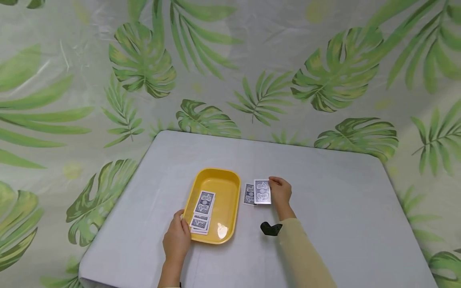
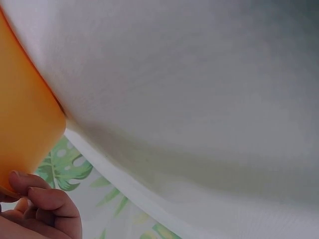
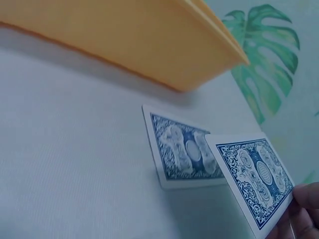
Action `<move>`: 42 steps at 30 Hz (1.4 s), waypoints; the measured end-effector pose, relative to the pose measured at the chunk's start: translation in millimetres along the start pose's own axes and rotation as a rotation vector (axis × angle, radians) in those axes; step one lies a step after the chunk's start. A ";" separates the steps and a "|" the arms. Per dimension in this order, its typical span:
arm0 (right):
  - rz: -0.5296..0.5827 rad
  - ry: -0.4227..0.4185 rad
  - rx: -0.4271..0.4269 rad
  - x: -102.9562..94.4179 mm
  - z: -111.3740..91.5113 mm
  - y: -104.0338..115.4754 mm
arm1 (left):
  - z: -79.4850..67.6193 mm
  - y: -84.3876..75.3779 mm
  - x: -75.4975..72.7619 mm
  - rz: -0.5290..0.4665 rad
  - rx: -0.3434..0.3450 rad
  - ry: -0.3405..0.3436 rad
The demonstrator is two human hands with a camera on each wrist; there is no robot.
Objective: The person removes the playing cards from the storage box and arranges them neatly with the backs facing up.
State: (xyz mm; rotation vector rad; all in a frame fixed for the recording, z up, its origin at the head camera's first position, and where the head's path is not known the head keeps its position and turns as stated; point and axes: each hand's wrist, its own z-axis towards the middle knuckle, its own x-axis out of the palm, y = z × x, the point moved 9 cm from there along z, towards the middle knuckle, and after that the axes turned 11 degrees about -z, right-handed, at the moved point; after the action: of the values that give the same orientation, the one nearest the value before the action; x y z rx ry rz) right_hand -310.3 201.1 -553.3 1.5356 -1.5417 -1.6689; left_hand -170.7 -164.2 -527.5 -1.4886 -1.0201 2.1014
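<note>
A yellow tray (image 1: 225,212) stands on the table, and several playing cards (image 1: 204,203) lie back side up along its left part. My left hand (image 1: 177,237) grips the tray's left rim near the front corner; in the left wrist view, the fingers (image 2: 50,201) pinch the rim. With my right hand (image 1: 282,192) I pinch the right edge of one playing card (image 3: 256,177), its dark blue patterned back showing. That card is raised and tilted in the right wrist view. Below and left of it, another playing card (image 3: 187,152) lies on the table, partly covered.
A white cloth covers the table (image 1: 335,208). Beneath the right sleeve a small black device (image 1: 271,229) shows at the wrist. Behind the table hangs a leaf-patterned sheet (image 1: 259,96). The tray's wall (image 3: 124,45) rises just left of the two cards.
</note>
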 end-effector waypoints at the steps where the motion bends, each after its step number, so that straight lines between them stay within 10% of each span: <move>1: -0.009 -0.006 0.002 -1.1 0.5 -2.0 | 0.0 0.4 -0.3 0.000 -0.001 0.000; 42: -0.158 -0.034 -0.007 -11.7 11.2 -27.5 | 0.1 -3.8 -2.5 -0.010 0.043 -0.029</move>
State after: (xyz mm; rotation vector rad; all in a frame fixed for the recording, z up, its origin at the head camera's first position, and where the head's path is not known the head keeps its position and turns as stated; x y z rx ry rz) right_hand -306.2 224.5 -574.6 1.6724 -1.4623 -1.7920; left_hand -170.3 -163.4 -523.0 -1.4338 -0.9848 2.1305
